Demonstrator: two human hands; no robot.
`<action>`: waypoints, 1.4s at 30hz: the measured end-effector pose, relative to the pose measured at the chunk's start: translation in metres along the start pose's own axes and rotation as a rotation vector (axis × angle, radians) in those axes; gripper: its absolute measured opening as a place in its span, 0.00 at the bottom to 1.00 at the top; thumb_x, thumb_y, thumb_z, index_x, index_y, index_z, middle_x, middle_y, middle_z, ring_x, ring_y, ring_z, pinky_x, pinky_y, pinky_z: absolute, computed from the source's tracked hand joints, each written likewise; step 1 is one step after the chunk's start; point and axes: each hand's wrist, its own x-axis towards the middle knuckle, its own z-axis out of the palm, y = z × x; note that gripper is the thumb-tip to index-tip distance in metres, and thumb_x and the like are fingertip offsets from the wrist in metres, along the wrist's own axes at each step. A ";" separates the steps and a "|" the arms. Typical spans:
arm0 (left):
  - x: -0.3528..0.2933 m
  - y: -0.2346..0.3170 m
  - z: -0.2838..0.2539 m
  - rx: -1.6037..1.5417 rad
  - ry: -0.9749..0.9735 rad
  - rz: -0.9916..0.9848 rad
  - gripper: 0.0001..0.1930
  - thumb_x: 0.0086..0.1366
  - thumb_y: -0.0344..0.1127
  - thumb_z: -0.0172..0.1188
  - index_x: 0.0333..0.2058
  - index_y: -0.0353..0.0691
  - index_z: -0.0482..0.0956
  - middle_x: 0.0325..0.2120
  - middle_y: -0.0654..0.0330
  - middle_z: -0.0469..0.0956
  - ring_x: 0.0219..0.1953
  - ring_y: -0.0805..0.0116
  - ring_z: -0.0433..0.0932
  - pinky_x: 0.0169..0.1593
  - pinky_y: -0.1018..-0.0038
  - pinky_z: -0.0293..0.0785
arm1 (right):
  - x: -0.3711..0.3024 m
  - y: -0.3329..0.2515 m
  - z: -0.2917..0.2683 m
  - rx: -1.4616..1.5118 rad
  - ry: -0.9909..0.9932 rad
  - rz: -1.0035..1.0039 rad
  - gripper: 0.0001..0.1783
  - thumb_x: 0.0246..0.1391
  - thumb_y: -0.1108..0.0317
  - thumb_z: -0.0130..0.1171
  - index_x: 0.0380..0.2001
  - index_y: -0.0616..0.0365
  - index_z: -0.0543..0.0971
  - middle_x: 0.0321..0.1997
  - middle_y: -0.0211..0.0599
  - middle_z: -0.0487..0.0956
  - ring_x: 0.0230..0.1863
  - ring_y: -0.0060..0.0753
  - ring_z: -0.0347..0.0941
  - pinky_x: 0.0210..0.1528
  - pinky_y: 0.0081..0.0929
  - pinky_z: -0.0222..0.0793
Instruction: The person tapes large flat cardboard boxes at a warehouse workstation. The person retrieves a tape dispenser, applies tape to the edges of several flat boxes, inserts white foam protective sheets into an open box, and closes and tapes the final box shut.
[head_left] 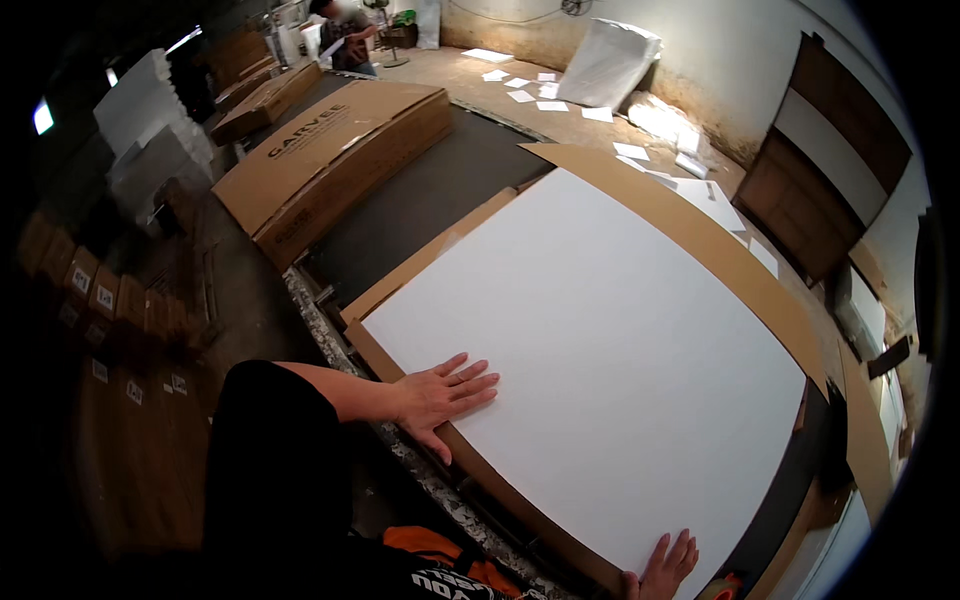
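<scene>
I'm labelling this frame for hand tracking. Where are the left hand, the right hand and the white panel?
left hand (pixel 440 392), head view, back of the hand.
right hand (pixel 662 572), head view, knuckles.
white panel (pixel 600 340), head view, bare middle.

right hand (pixel 662 570) cut off at lower edge, distant person (pixel 345 35) blurred, left stacks too dark

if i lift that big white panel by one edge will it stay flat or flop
The white panel probably stays fairly stiff: it lies dead flat with straight edges in the open cardboard box. It looks thin and foam-like, so likely light, yet wide enough to bow. The left hand and right hand press opposite corners; its smooth face may be slippery.
</scene>
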 end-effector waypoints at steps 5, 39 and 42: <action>0.006 0.043 0.010 -0.109 0.232 -0.058 0.58 0.56 0.79 0.40 0.67 0.31 0.46 0.67 0.32 0.33 0.70 0.34 0.23 0.68 0.42 0.22 | 0.036 -0.022 -0.008 0.072 -0.058 0.023 0.49 0.52 0.27 0.44 0.62 0.59 0.65 0.69 0.65 0.49 0.69 0.70 0.39 0.67 0.65 0.30; 0.152 0.206 -0.002 -0.167 0.101 -0.198 0.30 0.65 0.52 0.50 0.64 0.49 0.64 0.67 0.56 0.56 0.71 0.54 0.47 0.72 0.56 0.34 | 0.409 0.464 -0.050 0.240 0.990 0.348 0.17 0.64 0.61 0.48 0.24 0.60 0.66 0.18 0.31 0.70 0.17 0.23 0.69 0.21 0.25 0.65; 0.150 0.213 -0.007 -0.138 0.089 -0.227 0.31 0.66 0.52 0.48 0.66 0.51 0.60 0.69 0.58 0.54 0.72 0.55 0.46 0.72 0.57 0.35 | 0.331 0.392 -0.044 0.777 1.000 0.510 0.18 0.64 0.59 0.52 0.25 0.60 0.69 0.20 0.33 0.75 0.21 0.21 0.73 0.24 0.22 0.68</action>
